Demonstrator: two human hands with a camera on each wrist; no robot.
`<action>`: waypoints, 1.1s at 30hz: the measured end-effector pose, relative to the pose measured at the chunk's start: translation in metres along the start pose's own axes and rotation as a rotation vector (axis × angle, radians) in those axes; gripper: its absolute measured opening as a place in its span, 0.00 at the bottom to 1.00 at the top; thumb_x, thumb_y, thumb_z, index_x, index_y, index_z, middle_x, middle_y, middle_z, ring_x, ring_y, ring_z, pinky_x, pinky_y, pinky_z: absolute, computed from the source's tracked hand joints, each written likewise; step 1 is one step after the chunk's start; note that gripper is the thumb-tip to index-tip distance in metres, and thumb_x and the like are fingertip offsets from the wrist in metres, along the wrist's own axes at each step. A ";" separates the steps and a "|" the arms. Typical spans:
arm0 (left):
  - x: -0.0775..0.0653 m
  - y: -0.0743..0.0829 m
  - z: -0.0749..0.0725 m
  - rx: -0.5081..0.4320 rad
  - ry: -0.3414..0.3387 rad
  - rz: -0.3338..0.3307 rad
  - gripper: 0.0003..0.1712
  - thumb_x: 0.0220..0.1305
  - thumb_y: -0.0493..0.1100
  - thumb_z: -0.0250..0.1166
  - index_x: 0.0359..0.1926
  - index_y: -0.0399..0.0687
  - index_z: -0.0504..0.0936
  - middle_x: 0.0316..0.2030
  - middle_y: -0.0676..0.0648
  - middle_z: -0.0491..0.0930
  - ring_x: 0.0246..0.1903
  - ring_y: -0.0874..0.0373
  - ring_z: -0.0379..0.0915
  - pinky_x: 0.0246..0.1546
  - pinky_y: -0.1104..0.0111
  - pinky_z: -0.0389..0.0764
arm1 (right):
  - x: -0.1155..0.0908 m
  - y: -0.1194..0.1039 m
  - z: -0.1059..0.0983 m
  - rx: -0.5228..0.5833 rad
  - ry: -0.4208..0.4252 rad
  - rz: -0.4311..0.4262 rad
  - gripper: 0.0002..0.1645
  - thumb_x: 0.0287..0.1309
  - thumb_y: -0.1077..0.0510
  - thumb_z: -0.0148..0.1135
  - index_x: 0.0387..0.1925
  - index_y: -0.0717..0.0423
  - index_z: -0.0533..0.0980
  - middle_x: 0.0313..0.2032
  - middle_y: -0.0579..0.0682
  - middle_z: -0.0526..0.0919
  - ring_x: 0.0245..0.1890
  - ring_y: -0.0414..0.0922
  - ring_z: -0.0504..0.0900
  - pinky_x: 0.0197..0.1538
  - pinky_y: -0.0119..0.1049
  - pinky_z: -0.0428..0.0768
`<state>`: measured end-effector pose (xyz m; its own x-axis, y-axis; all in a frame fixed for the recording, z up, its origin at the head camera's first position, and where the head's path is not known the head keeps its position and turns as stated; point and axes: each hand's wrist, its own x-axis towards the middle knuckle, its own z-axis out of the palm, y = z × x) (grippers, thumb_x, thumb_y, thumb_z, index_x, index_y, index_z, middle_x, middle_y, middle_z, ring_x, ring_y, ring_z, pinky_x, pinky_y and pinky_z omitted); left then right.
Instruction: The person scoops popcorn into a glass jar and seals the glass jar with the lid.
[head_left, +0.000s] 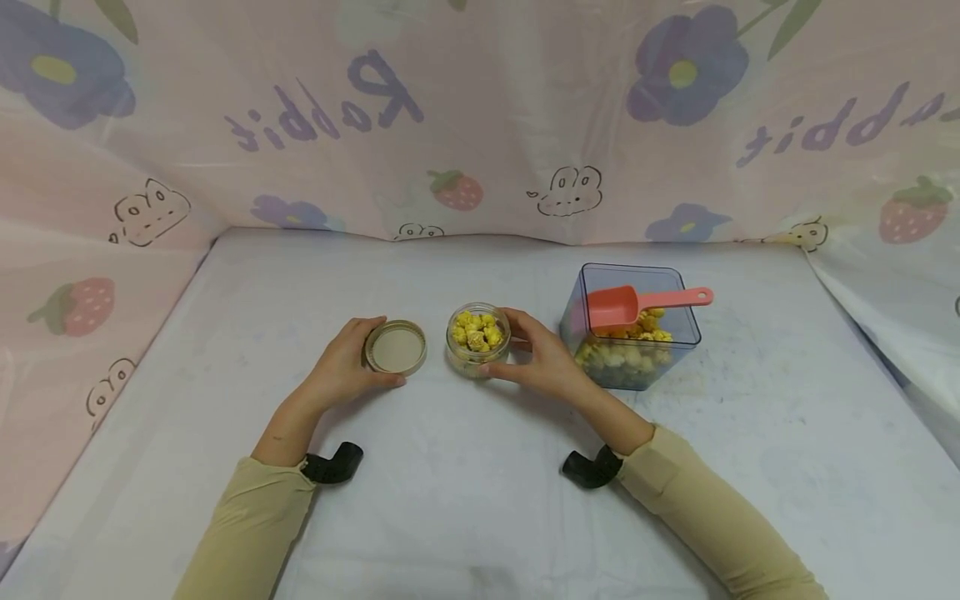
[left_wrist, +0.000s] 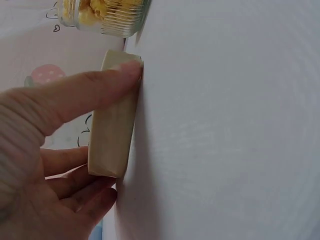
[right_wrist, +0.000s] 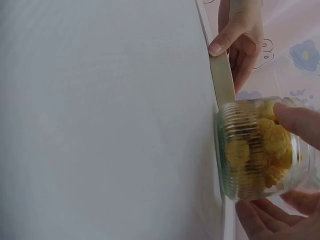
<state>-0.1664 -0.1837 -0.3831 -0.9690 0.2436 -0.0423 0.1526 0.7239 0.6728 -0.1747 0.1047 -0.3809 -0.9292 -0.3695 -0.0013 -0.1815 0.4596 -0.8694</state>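
Note:
My left hand [head_left: 348, 362] grips a round, cream-coloured jar lid [head_left: 397, 347], thumb on the near side and fingers round the far side. The lid lies with its inner face up; the left wrist view shows its side wall [left_wrist: 112, 130] close against the table. Just to its right stands a ribbed glass jar [head_left: 467, 364], upright and without a cover, filled with yellow popcorn [head_left: 477, 331]. My right hand [head_left: 543, 358] holds this jar from the right, its thumb at the front and fingers behind. In the right wrist view the jar's base is at the tabletop.
A clear, bluish square container [head_left: 622, 367] partly filled with popcorn stands right of my right hand. Across its top lies a coral-red scoop [head_left: 611, 308], handle pointing right over the rim. The white table [head_left: 450, 500] meets a patterned curtain [head_left: 495, 125] at the back.

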 end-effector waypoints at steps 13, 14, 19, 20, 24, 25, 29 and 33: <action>0.000 0.000 0.001 -0.029 0.003 -0.023 0.53 0.43 0.45 0.79 0.67 0.33 0.61 0.62 0.33 0.66 0.64 0.37 0.60 0.65 0.45 0.61 | -0.001 0.002 0.001 0.003 -0.007 0.020 0.49 0.46 0.55 0.76 0.68 0.55 0.62 0.64 0.55 0.70 0.61 0.55 0.73 0.66 0.52 0.68; 0.000 0.000 0.001 -0.035 0.002 -0.022 0.53 0.43 0.45 0.79 0.67 0.32 0.61 0.62 0.32 0.65 0.64 0.37 0.59 0.65 0.45 0.60 | -0.001 0.002 0.001 0.004 -0.007 0.022 0.49 0.46 0.55 0.76 0.68 0.55 0.62 0.64 0.55 0.70 0.61 0.55 0.73 0.66 0.52 0.68; 0.000 0.003 0.001 -0.060 0.002 -0.014 0.54 0.43 0.44 0.79 0.68 0.33 0.59 0.64 0.33 0.64 0.65 0.37 0.60 0.65 0.46 0.61 | 0.000 0.002 0.000 0.010 -0.005 0.014 0.49 0.46 0.56 0.76 0.68 0.56 0.62 0.64 0.55 0.70 0.61 0.55 0.73 0.66 0.52 0.68; 0.000 0.004 0.001 -0.065 0.004 -0.009 0.54 0.43 0.43 0.79 0.68 0.33 0.59 0.64 0.33 0.65 0.64 0.37 0.60 0.65 0.46 0.62 | 0.000 0.002 0.000 0.011 -0.005 0.013 0.49 0.46 0.56 0.76 0.68 0.56 0.62 0.64 0.55 0.70 0.61 0.55 0.73 0.66 0.52 0.68; 0.000 0.008 0.002 -0.085 0.016 0.025 0.53 0.44 0.42 0.79 0.68 0.34 0.59 0.64 0.34 0.65 0.63 0.38 0.63 0.64 0.48 0.65 | 0.000 0.001 0.000 0.008 -0.008 0.016 0.49 0.46 0.56 0.76 0.68 0.56 0.62 0.64 0.55 0.70 0.61 0.55 0.73 0.66 0.51 0.68; 0.000 0.009 0.002 -0.090 0.020 0.036 0.53 0.44 0.41 0.78 0.68 0.34 0.59 0.64 0.34 0.65 0.63 0.38 0.63 0.64 0.49 0.65 | 0.000 0.001 0.000 0.006 -0.009 0.019 0.49 0.46 0.55 0.76 0.68 0.56 0.62 0.64 0.55 0.70 0.61 0.55 0.73 0.66 0.51 0.68; 0.000 0.014 0.002 -0.107 0.031 0.079 0.53 0.44 0.40 0.78 0.69 0.35 0.59 0.64 0.35 0.65 0.63 0.40 0.63 0.64 0.50 0.66 | 0.000 0.000 0.000 -0.006 -0.007 0.026 0.49 0.46 0.55 0.76 0.68 0.56 0.62 0.64 0.55 0.70 0.61 0.55 0.73 0.66 0.51 0.68; -0.001 0.019 0.001 -0.104 0.037 0.097 0.53 0.45 0.40 0.78 0.69 0.35 0.59 0.64 0.35 0.65 0.63 0.40 0.64 0.64 0.50 0.67 | 0.000 0.000 0.000 -0.001 -0.006 0.018 0.49 0.46 0.56 0.76 0.68 0.56 0.62 0.64 0.56 0.70 0.61 0.55 0.73 0.66 0.51 0.68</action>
<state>-0.1626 -0.1694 -0.3711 -0.9575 0.2834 0.0529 0.2267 0.6269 0.7454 -0.1744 0.1047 -0.3807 -0.9305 -0.3658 -0.0203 -0.1647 0.4672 -0.8687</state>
